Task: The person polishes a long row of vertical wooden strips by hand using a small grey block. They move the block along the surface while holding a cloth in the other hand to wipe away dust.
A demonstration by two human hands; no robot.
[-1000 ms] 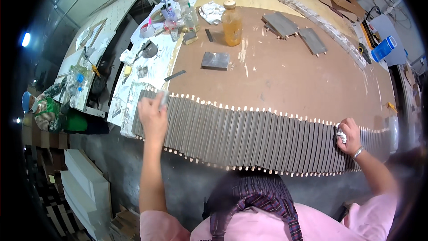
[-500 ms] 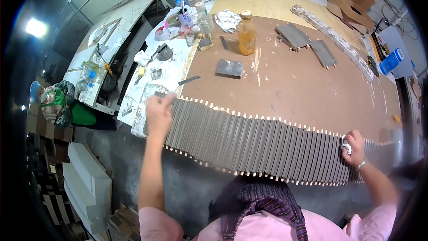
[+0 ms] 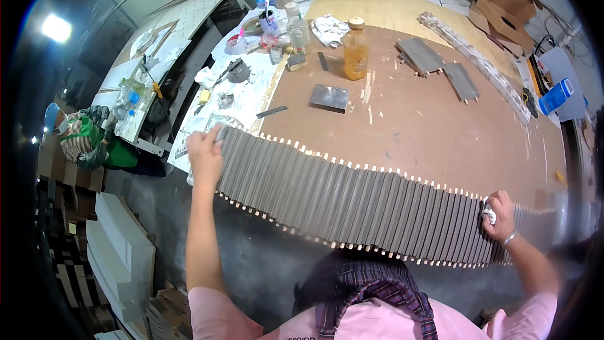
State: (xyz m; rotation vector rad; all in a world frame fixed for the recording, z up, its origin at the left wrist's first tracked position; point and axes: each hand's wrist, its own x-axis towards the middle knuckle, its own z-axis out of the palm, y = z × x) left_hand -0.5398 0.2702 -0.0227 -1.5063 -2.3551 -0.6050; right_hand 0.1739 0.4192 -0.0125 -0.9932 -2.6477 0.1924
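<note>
A long row of narrow grey slats (image 3: 352, 198) with pale wooden ends sticking out on both sides lies along the table's near edge. At the row's left end is my left hand (image 3: 204, 156), its fingers closed at a small grey piece whose kind I cannot make out. Toward the other end, my right hand (image 3: 501, 217) rests on the slats, gripping a crumpled white cloth (image 3: 489, 211). Beyond the row sit a flat grey block (image 3: 329, 97) and a dark thin strip (image 3: 272, 112).
An orange-tinted jar (image 3: 356, 53), a white rag (image 3: 328, 29), and bottles (image 3: 296, 28) stand farther back. Grey panels (image 3: 420, 55), a whitish stained bar (image 3: 478, 66), a blue bottle (image 3: 555, 96) and an opened carton (image 3: 503, 16) are at right. A person in a green apron (image 3: 88, 135) is at far left.
My left hand has shifted left to the end of the slat row, and its extended finger has drawn in. My right hand stays on the slats with the cloth.
</note>
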